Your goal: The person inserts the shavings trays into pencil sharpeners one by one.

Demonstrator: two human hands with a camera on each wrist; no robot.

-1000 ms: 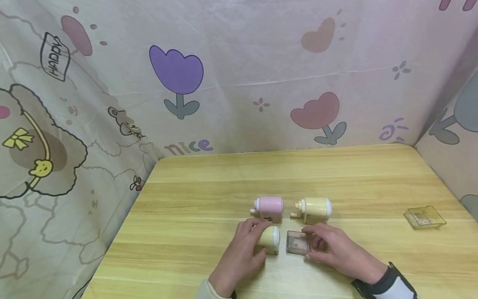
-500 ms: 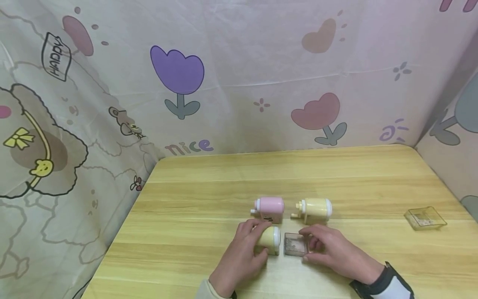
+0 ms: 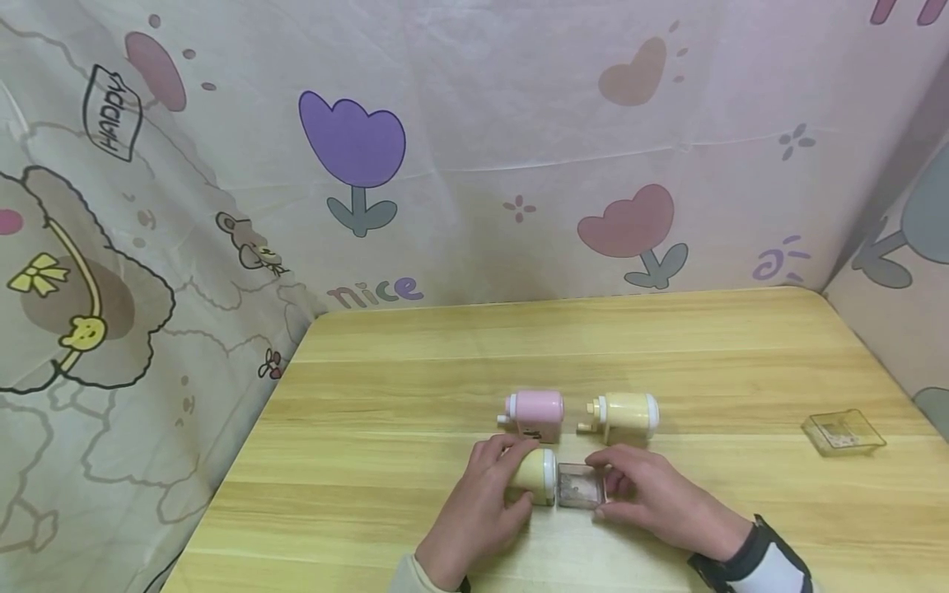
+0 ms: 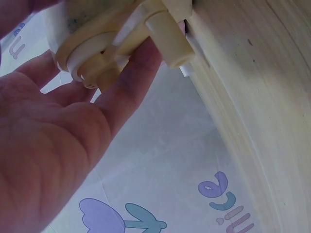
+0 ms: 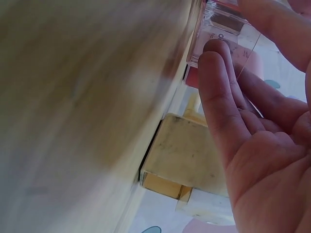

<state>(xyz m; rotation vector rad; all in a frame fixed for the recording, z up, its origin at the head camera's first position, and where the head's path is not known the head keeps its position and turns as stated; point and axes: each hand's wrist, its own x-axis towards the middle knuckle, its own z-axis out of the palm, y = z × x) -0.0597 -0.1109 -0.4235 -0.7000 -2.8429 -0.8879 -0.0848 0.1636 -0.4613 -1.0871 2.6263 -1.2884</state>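
My left hand [image 3: 474, 506] grips a pale yellow crank pencil sharpener [image 3: 532, 478] lying on the table, its white end facing right. In the left wrist view the crank handle [image 4: 170, 41] sticks out past the fingers. My right hand [image 3: 663, 498] pinches a clear shavings drawer [image 3: 578, 486] by its right end, thumb on the near side and fingertips on the far side. The drawer's left edge is right against the sharpener's right end; whether they touch, I cannot tell. In the right wrist view part of the drawer [image 5: 226, 46] hides behind the fingers.
Just behind the hands stand a pink pencil sharpener [image 3: 539, 409] and another yellow pencil sharpener [image 3: 630, 414]. A second, yellowish clear drawer [image 3: 843, 434] lies at the table's right. Patterned cloth [image 3: 474, 231] hangs behind the wooden table [image 3: 371, 395] and at both sides.
My right hand has slid the drawer leftward over the table, narrowing the gap to the held sharpener. My left hand and its sharpener have stayed in place.
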